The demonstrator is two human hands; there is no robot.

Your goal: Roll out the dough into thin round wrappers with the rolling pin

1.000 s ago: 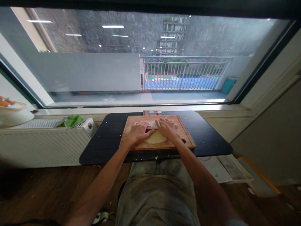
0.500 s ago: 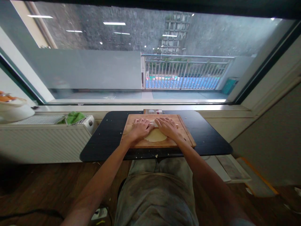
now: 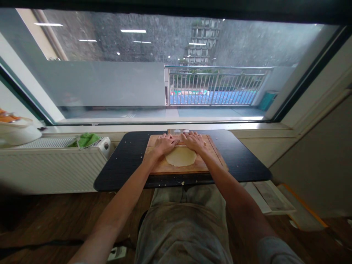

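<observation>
A flat, pale sheet of dough [image 3: 180, 157] lies on a wooden board [image 3: 217, 156], which rests on a black table. Across the dough's far edge lies a light rolling pin [image 3: 181, 145], mostly covered by my hands. My left hand [image 3: 166, 143] is on the pin's left part, its fingers pointing forward. On the right part rests my right hand [image 3: 193, 141], close beside the left one, fingers also forward and bent over the pin.
The black table [image 3: 121, 161] stands below a wide window. A white radiator [image 3: 55, 165] at the left carries a green cloth [image 3: 87, 140] and a white container [image 3: 20, 132]. Behind the board is a small box [image 3: 178, 131]. A white drawer-like piece [image 3: 272, 198] sits low at the right.
Both hands and the pin have moved forward, away from my body. More of the dough's near part now shows between my wrists.
</observation>
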